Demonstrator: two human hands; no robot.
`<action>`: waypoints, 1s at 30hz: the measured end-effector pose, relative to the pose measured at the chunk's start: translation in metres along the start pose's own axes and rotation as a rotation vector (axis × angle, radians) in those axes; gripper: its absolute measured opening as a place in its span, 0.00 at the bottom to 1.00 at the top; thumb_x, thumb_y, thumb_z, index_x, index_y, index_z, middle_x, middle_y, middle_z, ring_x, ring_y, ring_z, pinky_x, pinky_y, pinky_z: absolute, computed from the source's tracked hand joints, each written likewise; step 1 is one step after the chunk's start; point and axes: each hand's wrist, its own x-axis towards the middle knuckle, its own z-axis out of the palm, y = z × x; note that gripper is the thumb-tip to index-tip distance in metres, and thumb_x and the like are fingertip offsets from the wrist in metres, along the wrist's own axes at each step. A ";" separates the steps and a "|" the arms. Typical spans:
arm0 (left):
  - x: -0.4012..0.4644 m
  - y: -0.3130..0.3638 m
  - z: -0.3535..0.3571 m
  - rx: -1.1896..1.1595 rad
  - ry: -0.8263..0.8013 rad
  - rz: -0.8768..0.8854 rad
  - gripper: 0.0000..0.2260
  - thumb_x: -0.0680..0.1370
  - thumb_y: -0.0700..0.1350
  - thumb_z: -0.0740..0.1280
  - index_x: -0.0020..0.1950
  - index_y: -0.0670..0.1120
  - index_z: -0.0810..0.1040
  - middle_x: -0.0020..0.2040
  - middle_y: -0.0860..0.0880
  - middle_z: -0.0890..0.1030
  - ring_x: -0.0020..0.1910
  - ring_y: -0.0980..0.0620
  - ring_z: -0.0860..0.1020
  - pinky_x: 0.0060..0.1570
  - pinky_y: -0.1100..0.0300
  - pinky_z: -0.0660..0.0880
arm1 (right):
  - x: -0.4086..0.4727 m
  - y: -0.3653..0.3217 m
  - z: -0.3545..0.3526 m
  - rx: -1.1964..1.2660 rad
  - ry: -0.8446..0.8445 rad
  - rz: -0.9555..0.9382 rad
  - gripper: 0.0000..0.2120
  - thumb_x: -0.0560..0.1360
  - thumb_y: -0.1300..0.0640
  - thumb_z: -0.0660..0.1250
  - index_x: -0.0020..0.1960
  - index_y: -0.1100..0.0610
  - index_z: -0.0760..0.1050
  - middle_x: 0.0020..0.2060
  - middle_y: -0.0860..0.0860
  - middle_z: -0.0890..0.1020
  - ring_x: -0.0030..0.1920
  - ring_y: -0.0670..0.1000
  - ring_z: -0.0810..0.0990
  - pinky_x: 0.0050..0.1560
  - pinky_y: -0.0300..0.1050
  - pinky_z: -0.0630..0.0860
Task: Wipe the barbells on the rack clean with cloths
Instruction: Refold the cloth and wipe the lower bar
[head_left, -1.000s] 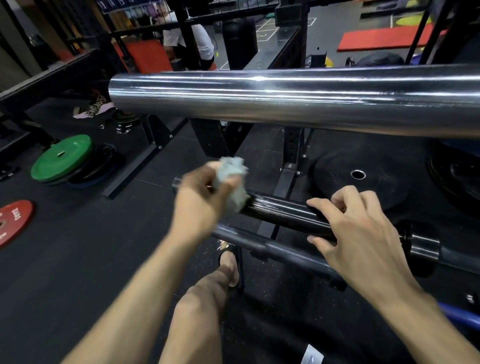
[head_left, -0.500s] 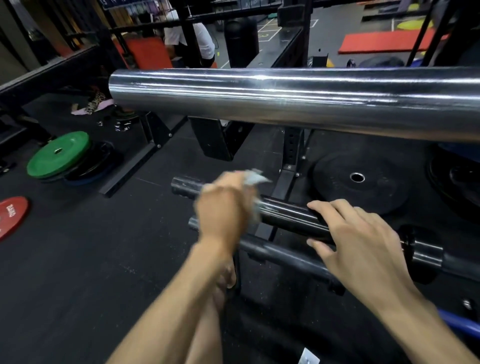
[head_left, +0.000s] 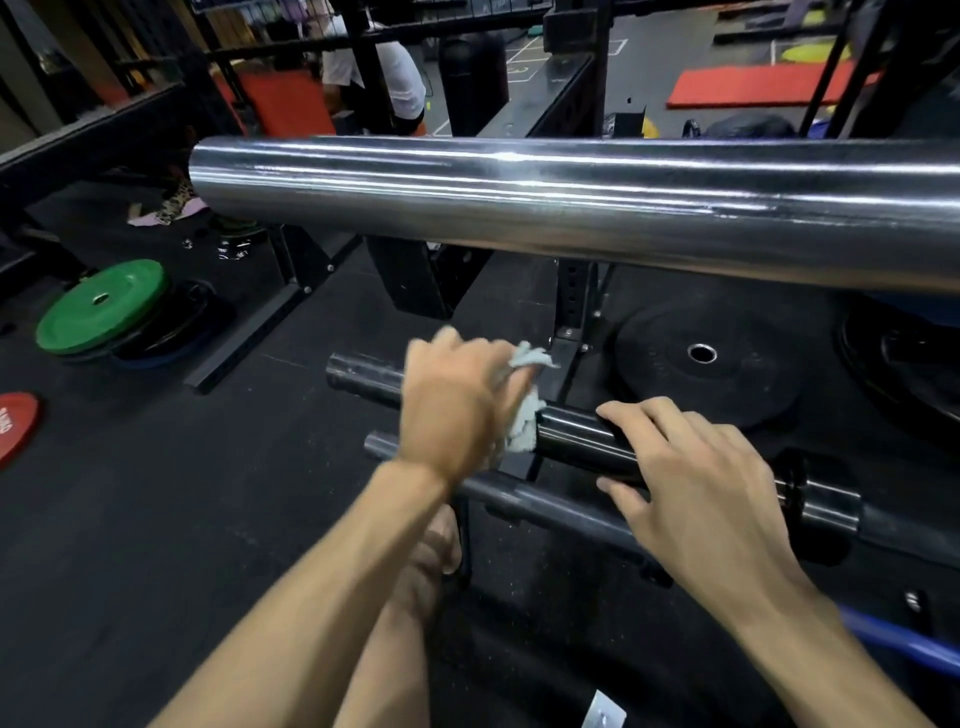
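Lying left-right, black barbell sleeve (head_left: 582, 441); left hand (head_left: 457, 410) grips cloth (head_left: 524, 410).

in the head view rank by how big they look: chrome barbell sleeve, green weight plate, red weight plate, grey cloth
1. shiny chrome barbell sleeve, though nearness to the camera inflates it
2. round green weight plate
3. round red weight plate, cut off by the frame edge, and crumpled grey cloth, partly hidden: unsure

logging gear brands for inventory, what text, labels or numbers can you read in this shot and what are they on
Nothing reads clearly.
Red plate on the floor at the left edge: white lettering, cut off and too blurred to read.
Floor markings in the background: painted boxes with what may be a number, too small to tell.
Chrome barbell sleeve, black barbell sleeve, green plate, black plate: no readable text.
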 end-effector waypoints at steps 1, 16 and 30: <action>0.008 -0.014 -0.004 0.053 -0.023 -0.031 0.15 0.79 0.57 0.62 0.37 0.51 0.76 0.31 0.54 0.73 0.38 0.48 0.70 0.42 0.53 0.59 | -0.001 0.001 0.000 0.002 -0.002 0.000 0.31 0.67 0.50 0.81 0.67 0.51 0.76 0.50 0.46 0.79 0.45 0.52 0.80 0.49 0.49 0.77; -0.008 -0.008 -0.038 -0.262 0.036 -0.227 0.06 0.81 0.43 0.69 0.56 0.45 0.84 0.55 0.47 0.81 0.52 0.49 0.81 0.52 0.58 0.77 | -0.005 0.002 -0.008 0.104 0.017 -0.013 0.34 0.71 0.46 0.77 0.74 0.51 0.71 0.52 0.44 0.79 0.49 0.48 0.79 0.54 0.48 0.77; -0.076 0.056 -0.004 -0.567 -0.005 0.052 0.14 0.83 0.42 0.60 0.65 0.48 0.82 0.67 0.48 0.80 0.69 0.48 0.77 0.68 0.53 0.72 | -0.002 0.001 -0.003 0.058 0.002 -0.007 0.30 0.70 0.48 0.77 0.69 0.51 0.74 0.52 0.45 0.78 0.48 0.51 0.79 0.51 0.48 0.76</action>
